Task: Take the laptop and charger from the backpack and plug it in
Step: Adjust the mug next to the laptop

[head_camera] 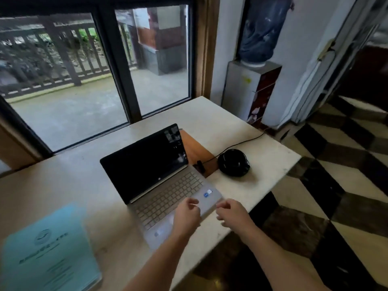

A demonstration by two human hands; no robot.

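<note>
Okay, head view: laptop [159, 177] sits open on the pale table [241, 127], screen dark, near the window [94, 76]. Charger [233, 162], a black coiled bundle, lies just right of the laptop, its cable [247, 140] running off the table's far edge; plug [199, 165] sits at the laptop's right side. Left hand [186, 215] hovers over the palm rest, fingers loosely curled, holding nothing. Right hand [233, 213] beside the front corner, loosely curled, empty. Blue booklet [50, 250] lies front left.
</note>
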